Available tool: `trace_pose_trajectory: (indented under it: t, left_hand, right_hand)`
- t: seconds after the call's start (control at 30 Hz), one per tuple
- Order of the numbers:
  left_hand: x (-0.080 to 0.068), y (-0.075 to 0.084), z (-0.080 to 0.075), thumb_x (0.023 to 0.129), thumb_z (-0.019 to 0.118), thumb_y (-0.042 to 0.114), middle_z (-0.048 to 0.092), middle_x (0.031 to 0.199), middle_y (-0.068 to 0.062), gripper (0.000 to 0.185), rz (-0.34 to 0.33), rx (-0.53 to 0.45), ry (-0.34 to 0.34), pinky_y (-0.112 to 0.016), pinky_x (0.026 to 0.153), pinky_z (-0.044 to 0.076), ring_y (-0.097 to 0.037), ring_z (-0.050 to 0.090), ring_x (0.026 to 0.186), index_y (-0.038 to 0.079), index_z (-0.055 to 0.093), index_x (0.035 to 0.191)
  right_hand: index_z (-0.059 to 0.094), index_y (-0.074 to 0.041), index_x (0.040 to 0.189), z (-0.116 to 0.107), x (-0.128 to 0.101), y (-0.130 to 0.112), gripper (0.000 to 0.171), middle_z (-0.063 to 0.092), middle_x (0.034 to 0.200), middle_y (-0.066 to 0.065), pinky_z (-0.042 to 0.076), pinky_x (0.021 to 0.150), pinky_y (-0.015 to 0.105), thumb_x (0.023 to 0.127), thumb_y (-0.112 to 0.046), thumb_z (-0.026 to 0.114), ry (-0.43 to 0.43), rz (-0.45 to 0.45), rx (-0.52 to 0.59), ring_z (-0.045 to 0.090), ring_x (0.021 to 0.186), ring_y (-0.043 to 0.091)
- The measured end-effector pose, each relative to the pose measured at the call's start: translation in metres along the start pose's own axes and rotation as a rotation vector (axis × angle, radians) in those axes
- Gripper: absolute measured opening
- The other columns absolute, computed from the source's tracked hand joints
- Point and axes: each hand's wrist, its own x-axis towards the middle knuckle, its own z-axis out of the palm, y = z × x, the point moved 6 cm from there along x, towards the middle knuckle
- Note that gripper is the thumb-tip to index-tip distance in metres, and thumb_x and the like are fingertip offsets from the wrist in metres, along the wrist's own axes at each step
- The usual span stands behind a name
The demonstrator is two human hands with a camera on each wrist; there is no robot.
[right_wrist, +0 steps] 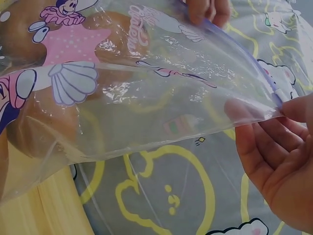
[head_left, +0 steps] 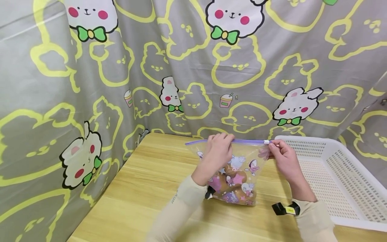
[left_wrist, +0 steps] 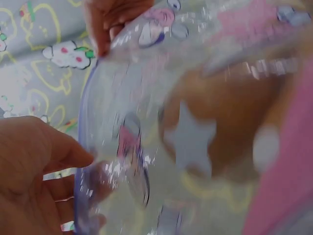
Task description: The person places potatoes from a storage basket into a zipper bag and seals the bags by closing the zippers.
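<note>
A clear zip bag (head_left: pixel 252 168) printed with cartoon figures, stars and shells stands upright over the table, a purple strip along its top. Rounded brown items (left_wrist: pixel 230 112) show through its plastic; their kind is blurred by the print. My left hand (head_left: pixel 218 149) pinches the top strip left of its middle, thumb on the near side and fingers behind. At the right end of the strip, my right hand (head_left: pixel 284 156) pinches the corner beside a small white slider (head_left: pixel 266 142). In the right wrist view the thumb lies right at that slider.
A white perforated plastic basket (head_left: pixel 347 158) stands to the right of the bag, partly behind my right forearm. The wooden table (head_left: pixel 130 195) runs back to a grey curtain (head_left: pixel 193 67) with yellow outlines and white rabbit faces. Black wrist straps are on both sleeves.
</note>
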Motion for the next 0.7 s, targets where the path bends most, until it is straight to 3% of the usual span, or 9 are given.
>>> trace_pose_trajectory:
  t: [0.13,0.27,0.43,0.7]
  left_hand:
    - [0.006,0.015,0.003,0.089,0.057,0.009,0.065,0.095,0.008,0.02,0.032,-0.032,0.058,-0.027,0.076,0.045,-0.011,0.06,0.086,0.02,0.068,0.1]
    - [0.014,0.032,0.007,0.089,0.058,0.009,0.066,0.099,0.007,0.019,0.092,-0.079,0.089,-0.022,0.07,0.045,-0.011,0.061,0.087,0.018,0.069,0.102]
    - [0.022,0.046,0.014,0.092,0.055,0.01,0.065,0.098,0.007,0.019,0.123,-0.134,0.061,-0.019,0.063,0.04,-0.008,0.059,0.085,0.018,0.067,0.104]
    - [0.029,0.056,0.022,0.098,0.05,0.019,0.063,0.094,0.011,0.02,0.123,-0.215,0.006,-0.016,0.063,0.032,-0.001,0.051,0.076,0.021,0.068,0.103]
  right_hand:
    - [0.054,0.001,0.093,-0.001,-0.002,0.0,0.011,0.069,0.074,0.0,0.053,0.057,0.02,0.099,-0.005,0.046,0.027,0.003,0.056,0.067,0.065,0.009]
    - [0.053,0.004,0.092,-0.002,-0.003,0.001,0.011,0.069,0.074,0.003,0.055,0.057,0.023,0.098,-0.003,0.046,0.038,-0.006,0.121,0.068,0.064,0.011]
    - [0.051,0.01,0.095,-0.003,-0.003,0.002,0.015,0.069,0.079,0.005,0.055,0.055,0.026,0.099,-0.004,0.045,0.031,-0.018,0.16,0.068,0.065,0.014]
    - [0.052,0.002,0.097,-0.005,-0.004,0.0,0.007,0.066,0.077,0.004,0.055,0.052,0.026,0.098,-0.002,0.046,0.04,-0.021,0.144,0.067,0.062,0.014]
